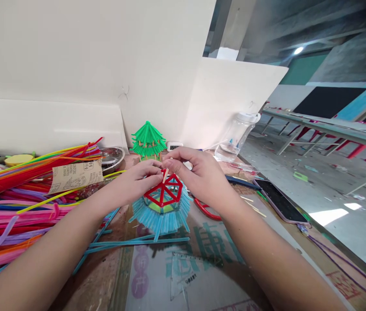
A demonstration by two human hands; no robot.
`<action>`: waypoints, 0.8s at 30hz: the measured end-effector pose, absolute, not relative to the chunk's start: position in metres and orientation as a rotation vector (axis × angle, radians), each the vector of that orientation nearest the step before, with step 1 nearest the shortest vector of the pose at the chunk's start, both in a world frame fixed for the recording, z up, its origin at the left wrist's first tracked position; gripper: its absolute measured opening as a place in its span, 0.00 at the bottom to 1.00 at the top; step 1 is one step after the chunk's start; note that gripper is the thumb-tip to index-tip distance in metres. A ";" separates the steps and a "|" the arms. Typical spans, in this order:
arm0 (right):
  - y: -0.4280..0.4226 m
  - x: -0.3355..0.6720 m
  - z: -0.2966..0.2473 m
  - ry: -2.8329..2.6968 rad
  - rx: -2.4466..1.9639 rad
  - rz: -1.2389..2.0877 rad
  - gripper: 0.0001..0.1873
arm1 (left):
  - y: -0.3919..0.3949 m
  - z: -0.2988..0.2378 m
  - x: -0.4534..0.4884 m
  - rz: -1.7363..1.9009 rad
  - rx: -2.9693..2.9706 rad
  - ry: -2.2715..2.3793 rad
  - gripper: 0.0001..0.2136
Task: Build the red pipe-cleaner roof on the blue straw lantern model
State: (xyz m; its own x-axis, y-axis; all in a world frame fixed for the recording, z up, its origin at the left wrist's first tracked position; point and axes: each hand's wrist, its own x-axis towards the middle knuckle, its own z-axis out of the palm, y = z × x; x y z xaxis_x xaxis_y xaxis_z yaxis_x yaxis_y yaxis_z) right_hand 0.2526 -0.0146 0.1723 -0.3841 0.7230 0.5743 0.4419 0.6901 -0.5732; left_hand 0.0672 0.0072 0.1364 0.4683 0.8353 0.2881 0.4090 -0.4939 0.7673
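Between my hands stands a model of pipe cleaners, with a flared blue roof (pixel 157 222) below and a red spoked frame (pixel 162 198) on top. A short wooden stick (pixel 165 176) rises at the frame's upper edge. My right hand (pixel 199 172) pinches the top of this stick between thumb and fingers. On the other side, my left hand (pixel 146 177) is closed, its fingertips at the frame's far left edge beside the stick; the exact contact is partly hidden. Behind them is a green tiered pipe-cleaner roof (pixel 148 139).
Bundles of colored pipe cleaners (pixel 11 220) cover the left side. Loose blue pipe cleaners (pixel 131 242) and a clear set square (pixel 183 274) lie in front. Red-handled scissors (pixel 206 210), a phone (pixel 280 201) and a clear jug (pixel 236 136) are at right. White boards (pixel 89 56) stand behind.
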 end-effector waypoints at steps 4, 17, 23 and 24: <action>-0.016 0.252 0.171 -2.064 -0.876 0.364 0.10 | 0.006 0.138 0.068 0.856 2.086 1.057 0.14; -0.013 0.250 0.166 -2.083 -0.847 0.267 0.08 | 0.005 0.137 0.069 0.896 1.990 1.073 0.13; -0.013 0.250 0.167 -2.072 -0.869 0.335 0.09 | 0.007 0.135 0.068 0.881 2.026 1.065 0.14; -0.013 0.251 0.168 -2.064 -0.879 0.347 0.10 | 0.007 0.136 0.067 0.886 2.052 1.060 0.14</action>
